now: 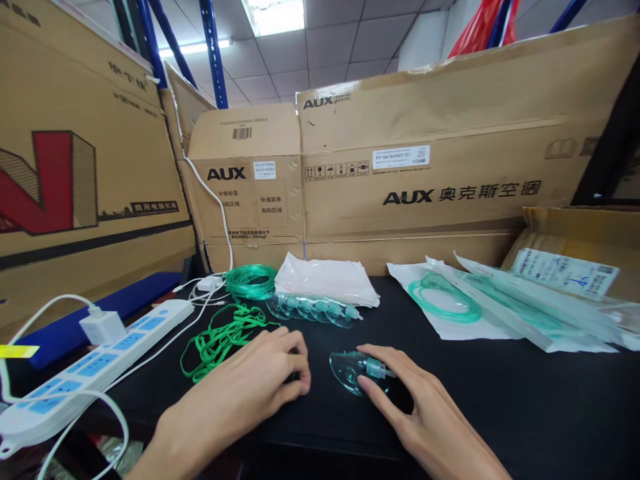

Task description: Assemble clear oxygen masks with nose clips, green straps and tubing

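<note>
A clear green-tinted oxygen mask (345, 368) lies on the black table in front of me. My right hand (417, 393) has its thumb and index finger closed about the mask, near its green connector. To the left, my left hand (255, 377) is curled with its fingertips down by the table; what they hold, if anything, is hidden. A tangle of green elastic straps (220, 343) lies just behind the left hand. Farther back, several more clear masks (315, 310) lie nested in a row, beside a coil of green tubing (251, 281).
A white plastic package (327, 277) lies behind the nested masks. Clear-and-white packets with green tubing (450, 307) spread over the right side. On the left stands a white power strip (100, 363) with a charger and loose cables. Cardboard boxes (425, 160) wall the back.
</note>
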The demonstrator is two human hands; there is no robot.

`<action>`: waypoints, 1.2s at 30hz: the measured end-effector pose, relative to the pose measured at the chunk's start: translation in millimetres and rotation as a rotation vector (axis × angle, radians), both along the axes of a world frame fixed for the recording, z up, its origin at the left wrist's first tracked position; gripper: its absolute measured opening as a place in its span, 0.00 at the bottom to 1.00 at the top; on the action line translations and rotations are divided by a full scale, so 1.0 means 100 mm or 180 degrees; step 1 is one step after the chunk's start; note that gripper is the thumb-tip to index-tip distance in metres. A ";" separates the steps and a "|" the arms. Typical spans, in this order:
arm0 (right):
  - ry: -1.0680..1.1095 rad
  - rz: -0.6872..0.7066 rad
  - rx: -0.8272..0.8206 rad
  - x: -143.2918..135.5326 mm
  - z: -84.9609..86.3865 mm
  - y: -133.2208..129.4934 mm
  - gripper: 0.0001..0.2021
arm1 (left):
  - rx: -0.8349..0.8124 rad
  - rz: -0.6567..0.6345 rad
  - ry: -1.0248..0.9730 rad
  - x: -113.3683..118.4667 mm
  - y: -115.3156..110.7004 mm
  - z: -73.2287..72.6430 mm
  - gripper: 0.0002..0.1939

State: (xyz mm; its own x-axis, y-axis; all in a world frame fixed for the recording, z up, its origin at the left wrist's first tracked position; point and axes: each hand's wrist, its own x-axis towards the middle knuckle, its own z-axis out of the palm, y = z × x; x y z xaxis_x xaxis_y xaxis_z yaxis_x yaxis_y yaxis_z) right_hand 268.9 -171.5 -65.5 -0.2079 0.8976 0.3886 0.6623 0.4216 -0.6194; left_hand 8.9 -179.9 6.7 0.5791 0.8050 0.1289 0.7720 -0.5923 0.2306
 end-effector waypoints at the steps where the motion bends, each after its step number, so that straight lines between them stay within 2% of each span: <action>1: 0.0035 -0.0019 0.0021 0.00 -0.01 0.01 0.18 | 0.0031 -0.0124 0.0017 0.06 -0.01 0.02 0.07; 4: 0.0136 -0.0126 0.0086 0.02 -0.03 0.01 0.19 | 0.0038 -0.0292 -0.0076 0.16 -0.02 0.04 0.03; 7: 0.0129 -0.0157 0.0062 0.02 -0.03 0.00 0.20 | -0.0056 -0.0235 -0.0216 0.16 0.01 0.02 0.11; 10: 0.0058 -0.0064 -0.0055 0.02 -0.02 -0.01 0.20 | -0.0242 -0.0199 -0.0247 0.15 0.03 -0.01 0.11; 12: 0.0038 -0.0050 -0.0119 0.02 -0.03 0.00 0.19 | -0.0372 -0.0213 -0.0260 0.17 0.03 -0.03 0.10; 15: 0.0074 -0.0084 -0.0140 0.03 -0.07 0.02 0.20 | -0.0476 -0.0304 -0.0335 0.22 0.03 -0.04 0.02; 19: 0.0168 -0.0095 -0.0082 0.03 -0.05 0.02 0.20 | -0.0574 -0.0475 -0.0799 0.24 0.11 0.00 0.05; 22: 0.0345 -0.0071 -0.0144 -0.01 0.05 0.00 0.19 | -0.0866 -0.0583 -0.1216 0.26 0.20 0.09 0.06; 25: 0.0672 0.0044 -0.0245 -0.08 0.14 -0.01 0.16 | -0.1243 -0.0472 -0.1682 0.29 0.31 0.15 0.10; 28: 0.0889 0.0286 -0.0307 -0.12 0.18 -0.01 0.13 | -0.1634 -0.0350 -0.2232 0.29 0.39 0.11 0.12; 31: 0.1015 0.0438 -0.0476 -0.11 0.20 -0.02 0.12 | -0.1966 -0.0368 -0.2422 0.25 0.47 0.02 0.13; 36: 0.1080 0.0499 -0.0627 -0.09 0.24 -0.07 0.11 | -0.1984 -0.0387 -0.2451 0.22 0.52 -0.05 0.11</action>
